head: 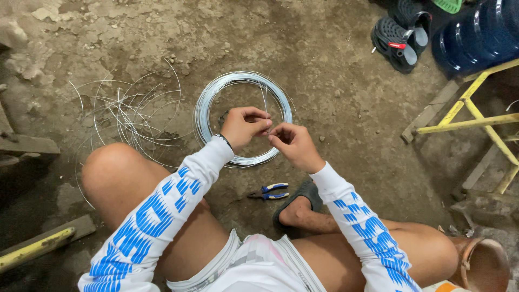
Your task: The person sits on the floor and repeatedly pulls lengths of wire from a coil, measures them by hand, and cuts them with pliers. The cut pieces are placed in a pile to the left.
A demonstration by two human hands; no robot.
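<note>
My left hand (243, 125) and my right hand (294, 145) meet above a round coil of shiny steel wire (204, 111) lying on the dirt floor. Both hands pinch thin wire strands (265, 96) that rise from between the fingertips toward the far side of the coil. A loose heap of cut, curved wire pieces (130, 113) lies left of the coil. Blue-and-yellow-handled pliers (268, 191) rest on the ground below my hands, beside my sandalled foot (296, 208).
A yellow metal frame (470, 111) stands at the right, with a blue water jug (478, 35) and dark sandals (403, 35) beyond it. A clay pot (484, 265) sits at bottom right. Wooden planks (40, 243) lie at the left.
</note>
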